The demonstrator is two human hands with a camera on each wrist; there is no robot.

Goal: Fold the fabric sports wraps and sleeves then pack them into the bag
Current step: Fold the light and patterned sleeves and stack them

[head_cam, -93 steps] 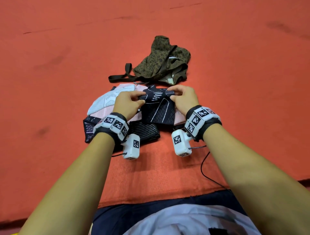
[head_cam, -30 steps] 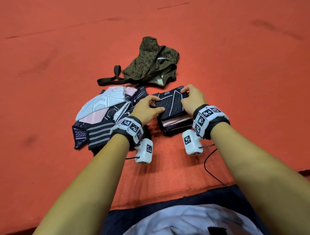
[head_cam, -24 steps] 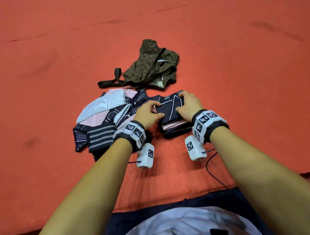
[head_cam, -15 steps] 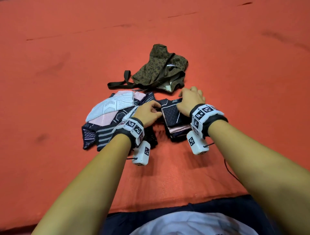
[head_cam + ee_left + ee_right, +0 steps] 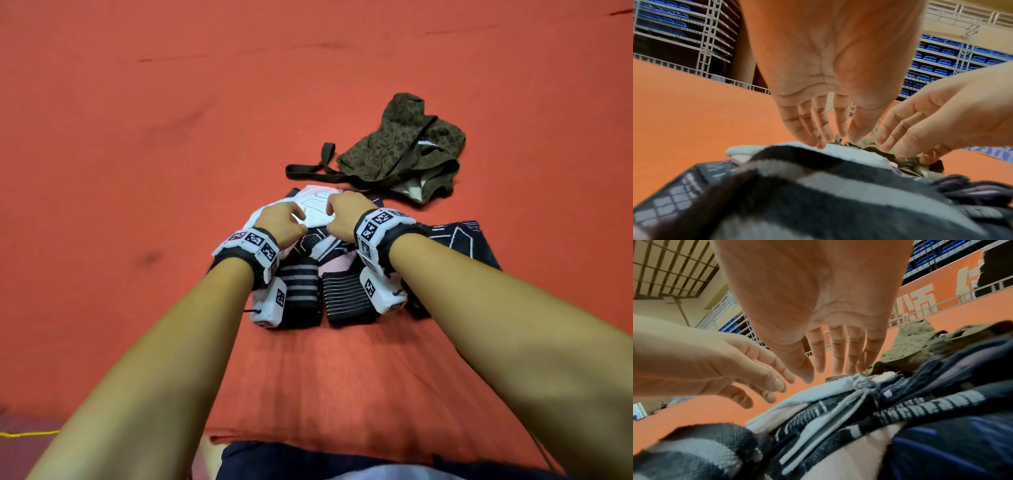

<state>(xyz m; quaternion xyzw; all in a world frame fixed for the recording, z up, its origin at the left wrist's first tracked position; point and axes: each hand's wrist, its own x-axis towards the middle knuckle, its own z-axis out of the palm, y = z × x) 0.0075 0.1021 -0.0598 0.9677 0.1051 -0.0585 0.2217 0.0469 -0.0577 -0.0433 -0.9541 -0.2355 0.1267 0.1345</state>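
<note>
A loose pile of sleeves and wraps lies on the red mat, topped by a white sleeve. My left hand and right hand are side by side over that sleeve. The wrist views show both hands with straight fingers. My left hand's fingertips touch the white sleeve. My right hand is just above the white sleeve's far end. A folded stack with a black patterned sleeve on top sits to the right. The olive leopard-print bag lies crumpled beyond.
Two rolled striped wraps lie at the pile's near edge under my wrists. The bag's dark strap trails left on the mat. Red mat spreads all around; stadium seating shows in the wrist views.
Both hands let go of the folded black sleeve, left it on the stack at the right, and moved left onto the white sleeve on the pile.
</note>
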